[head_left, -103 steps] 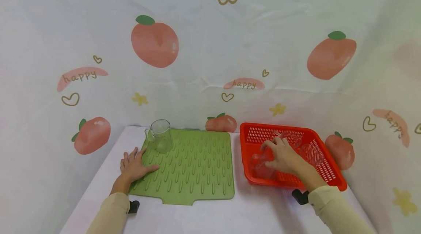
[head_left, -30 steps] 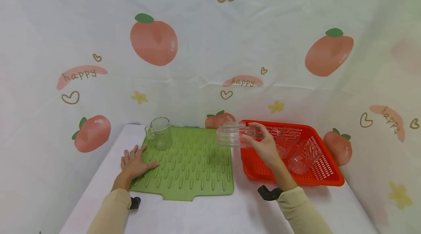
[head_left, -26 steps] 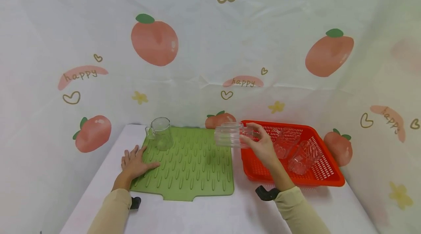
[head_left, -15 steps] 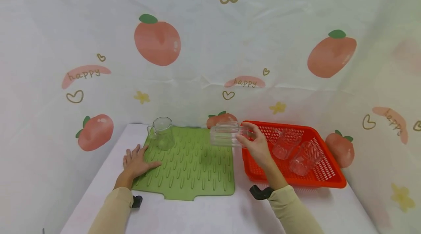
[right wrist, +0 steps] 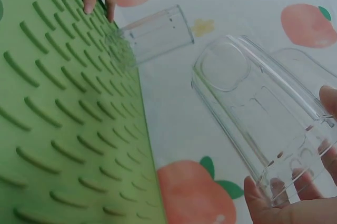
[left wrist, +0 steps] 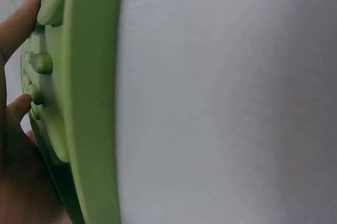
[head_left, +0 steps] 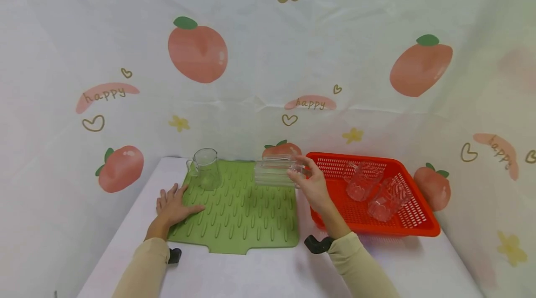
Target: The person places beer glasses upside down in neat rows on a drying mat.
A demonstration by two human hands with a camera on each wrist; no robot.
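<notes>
My right hand point(head_left: 310, 184) grips a clear ribbed mug point(head_left: 274, 173) near one end and carries it lying sideways above the right back part of the green ridged drying mat point(head_left: 238, 223). In the right wrist view the mug point(right wrist: 247, 103) points its round base away from the fingers, its handle along one side. With fingers spread, my left hand point(head_left: 172, 207) rests on the mat's left edge. Just beyond it, a clear glass mug point(head_left: 208, 172) stands upright on the mat's back left corner, handle to the left.
To the right of the mat sits a red perforated plastic basket point(head_left: 356, 228). Two clear mugs lie in it, one clear mug point(head_left: 363, 181) farther back and another clear mug point(head_left: 387, 202) nearer. A printed cloth point(head_left: 251, 56) hangs right behind the table.
My right hand has lifted a mug out of the red basket and moved it left, now over the mat. My left hand has stayed at the mat's left edge.
</notes>
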